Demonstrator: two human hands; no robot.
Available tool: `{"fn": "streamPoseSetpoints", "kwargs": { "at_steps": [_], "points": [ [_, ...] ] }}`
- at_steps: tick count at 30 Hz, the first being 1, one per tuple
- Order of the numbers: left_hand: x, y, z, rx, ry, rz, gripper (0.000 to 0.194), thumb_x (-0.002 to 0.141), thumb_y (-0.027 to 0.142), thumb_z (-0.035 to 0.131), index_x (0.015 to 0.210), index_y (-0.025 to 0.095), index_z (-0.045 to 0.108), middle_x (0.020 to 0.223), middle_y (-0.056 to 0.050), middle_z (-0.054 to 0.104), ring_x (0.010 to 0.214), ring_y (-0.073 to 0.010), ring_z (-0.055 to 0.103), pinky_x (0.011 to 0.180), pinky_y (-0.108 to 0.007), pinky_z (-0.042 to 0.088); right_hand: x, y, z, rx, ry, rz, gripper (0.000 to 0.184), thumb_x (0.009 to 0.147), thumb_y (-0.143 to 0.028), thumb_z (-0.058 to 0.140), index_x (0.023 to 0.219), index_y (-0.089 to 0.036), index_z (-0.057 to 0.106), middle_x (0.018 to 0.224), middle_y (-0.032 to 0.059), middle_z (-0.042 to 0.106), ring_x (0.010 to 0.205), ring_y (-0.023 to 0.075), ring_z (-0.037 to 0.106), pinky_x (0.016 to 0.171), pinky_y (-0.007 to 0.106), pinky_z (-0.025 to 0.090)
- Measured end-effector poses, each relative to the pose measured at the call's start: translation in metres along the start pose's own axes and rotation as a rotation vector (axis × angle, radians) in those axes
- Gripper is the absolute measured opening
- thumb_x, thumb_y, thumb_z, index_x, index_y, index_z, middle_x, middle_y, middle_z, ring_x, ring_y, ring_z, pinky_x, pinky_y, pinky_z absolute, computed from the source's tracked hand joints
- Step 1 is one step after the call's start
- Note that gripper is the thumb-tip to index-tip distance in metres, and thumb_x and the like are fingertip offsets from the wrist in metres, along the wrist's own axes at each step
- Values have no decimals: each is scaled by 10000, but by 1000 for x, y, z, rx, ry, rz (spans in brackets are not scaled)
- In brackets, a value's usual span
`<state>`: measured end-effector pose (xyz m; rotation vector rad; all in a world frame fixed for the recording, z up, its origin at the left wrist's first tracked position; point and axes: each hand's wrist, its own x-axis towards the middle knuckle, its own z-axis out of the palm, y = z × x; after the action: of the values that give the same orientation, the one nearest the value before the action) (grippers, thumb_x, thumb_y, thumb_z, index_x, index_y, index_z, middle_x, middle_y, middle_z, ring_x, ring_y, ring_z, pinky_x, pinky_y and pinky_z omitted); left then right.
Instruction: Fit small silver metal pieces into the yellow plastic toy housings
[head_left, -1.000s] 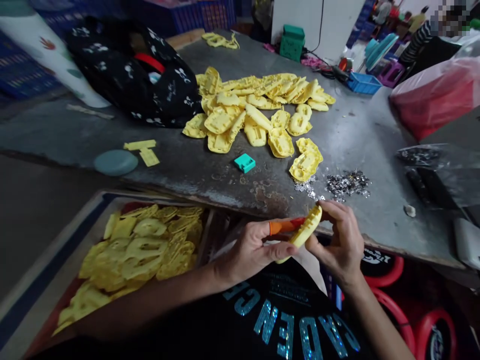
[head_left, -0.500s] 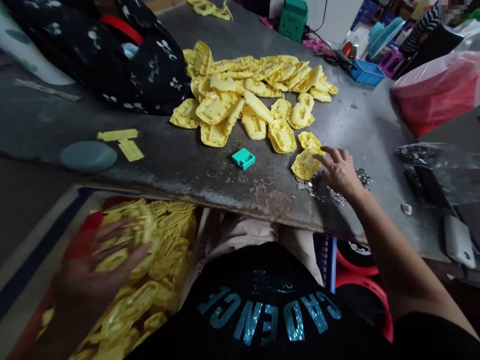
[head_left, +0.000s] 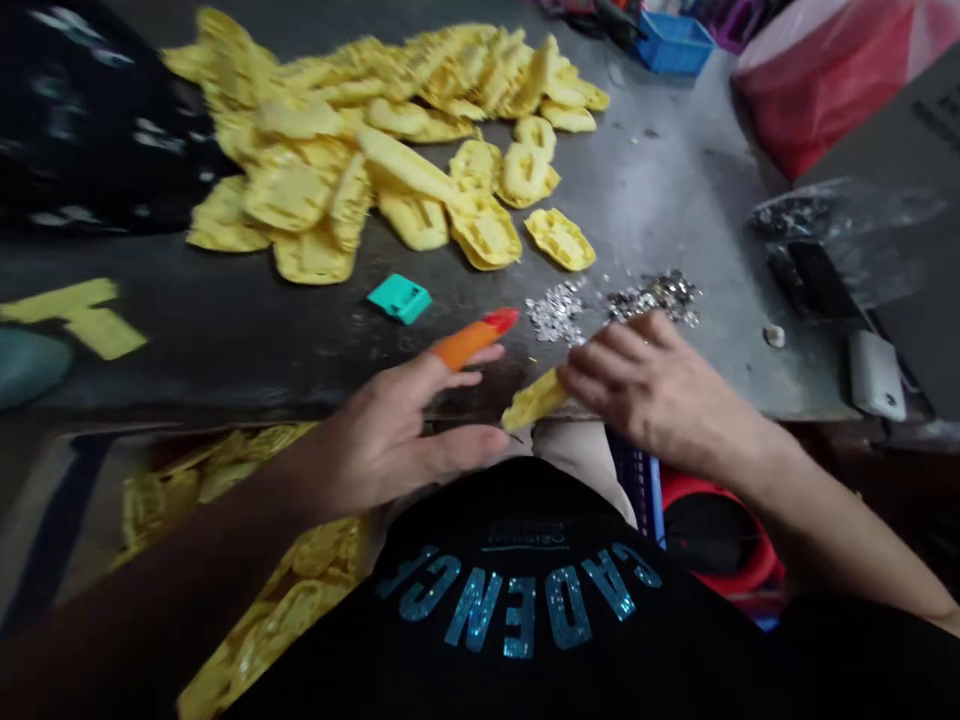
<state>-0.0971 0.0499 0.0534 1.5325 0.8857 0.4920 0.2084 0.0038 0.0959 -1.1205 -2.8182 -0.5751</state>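
Observation:
My right hand (head_left: 637, 385) grips a yellow plastic shell part (head_left: 534, 400) by its right end, over the table's front edge. To the left, my left hand (head_left: 420, 425) has its fingers apart and holds nothing; an orange and red finger cover (head_left: 476, 340) sits on one finger. Its thumb tip lies close to the free end of the shell part. Beyond the hands are a pile of small silvery metal pieces (head_left: 555, 312) and a darker pile of metal pieces (head_left: 656, 296). A single yellow shell (head_left: 561, 240) lies behind them.
A heap of yellow shells (head_left: 300, 190) covers the back left of the table. Nearer stands a teal block (head_left: 400, 298). Below the edge, a bin holds more yellow parts (head_left: 315, 570). At right lie a white device (head_left: 876, 375) and a red bag (head_left: 817, 90).
My left hand has come up from the bin to the table edge, open. My right hand has picked up a yellow shell part and brought it toward me. The view has shifted closer.

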Motion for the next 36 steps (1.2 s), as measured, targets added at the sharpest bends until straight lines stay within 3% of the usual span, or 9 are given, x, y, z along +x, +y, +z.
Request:
{"fn": "streamPoseSetpoints", "kwargs": {
  "at_steps": [2, 4, 9, 13, 16, 22, 26, 29, 36],
  "points": [
    [31, 10, 23, 137, -277, -25, 934, 851, 507, 943, 1678, 267, 583, 1399, -109, 810, 1254, -372, 772, 1052, -440, 619, -11, -31, -15, 97, -1, -31, 355, 1189, -170, 420, 1190, -171, 775, 1167, 73, 821, 1013, 244, 631, 869, 424, 444],
    [51, 7, 46, 153, -479, -48, 845, 847, 491, 942, 1610, 261, 661, 1128, -48, 860, 998, -286, 815, 910, -356, 630, -23, -50, -19, 217, -16, -4, 360, 1187, -165, 425, 1204, -123, 783, 1168, 99, 828, 999, 249, 651, 836, 423, 448],
    [53, -23, 83, -294, -662, -201, 753, 805, 534, 957, 1469, 243, 753, 1244, -85, 834, 1188, -299, 782, 1020, -379, 604, -68, -53, 0, 655, 15, 139, 349, 1186, -277, 539, 1456, -112, 687, 1346, 129, 803, 1137, 245, 707, 914, 417, 526],
    [40, -28, 87, -616, -453, -372, 785, 852, 643, 893, 1491, 220, 723, 1305, -134, 833, 1088, -281, 808, 853, -296, 615, -110, -15, 53, 815, 311, 650, 294, 1109, -401, 703, 1382, -296, 738, 1320, 82, 783, 1193, 271, 729, 976, 441, 567],
    [35, -24, 81, -755, -203, -367, 702, 968, 699, 729, 1479, 218, 722, 1315, -150, 844, 1094, -283, 814, 822, -296, 646, -122, 14, 99, 562, 275, 948, 128, 1078, -325, 704, 1110, -299, 825, 1069, 64, 792, 1044, 298, 712, 938, 482, 526],
    [43, -20, 77, -834, -53, -339, 830, 1000, 838, 537, 1395, 149, 781, 1240, -176, 861, 1010, -305, 819, 714, -329, 668, -86, 6, 119, 328, 56, 839, 327, 1112, -398, 655, 1410, -310, 759, 1304, 111, 784, 1174, 337, 623, 947, 500, 436],
    [43, -25, 73, -823, -89, -387, 988, 981, 954, 421, 1439, 151, 769, 1280, -190, 845, 913, -283, 803, 569, -287, 587, -91, -16, 103, 330, 71, 728, 306, 1116, -310, 653, 1392, -376, 770, 1262, 78, 794, 1103, 292, 626, 926, 469, 413],
    [44, -27, 68, -813, -121, -422, 1095, 965, 1008, 323, 1429, 127, 779, 1253, -199, 847, 863, -269, 790, 544, -269, 546, -112, -15, 95, 416, 152, 805, 222, 1086, -305, 702, 1263, -361, 823, 1182, 68, 800, 1058, 277, 668, 930, 464, 445],
    [50, -14, 72, -948, -86, -349, 809, 1028, 797, 562, 1397, 107, 769, 1198, -166, 872, 850, -228, 802, 635, -253, 589, -120, 14, 97, 475, 249, 988, 133, 1058, -352, 721, 1071, -292, 838, 1027, 57, 801, 1021, 289, 720, 945, 469, 512]
  ]
}}
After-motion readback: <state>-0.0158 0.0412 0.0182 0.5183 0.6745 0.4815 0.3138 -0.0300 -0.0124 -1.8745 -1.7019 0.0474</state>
